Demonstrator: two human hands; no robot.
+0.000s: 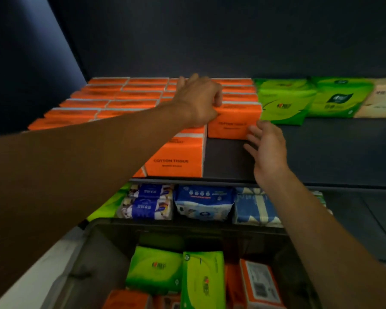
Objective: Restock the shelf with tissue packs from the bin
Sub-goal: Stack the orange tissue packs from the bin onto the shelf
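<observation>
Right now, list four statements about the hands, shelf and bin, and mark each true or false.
The left hand grips an orange plastic-wrapped tissue pack on the dark upper shelf. True.
The right hand is clenched in a fist. False: its fingers are spread.
Green plastic tissue packs stand right of the orange rows. True.
The dark plastic bin holds only blue packs. False: green packs and orange packs lie in it.

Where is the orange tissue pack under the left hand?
The orange tissue pack stands on the upper shelf near the middle of the head view, at the front of the rightmost orange row, directly left of the green packs.
</observation>
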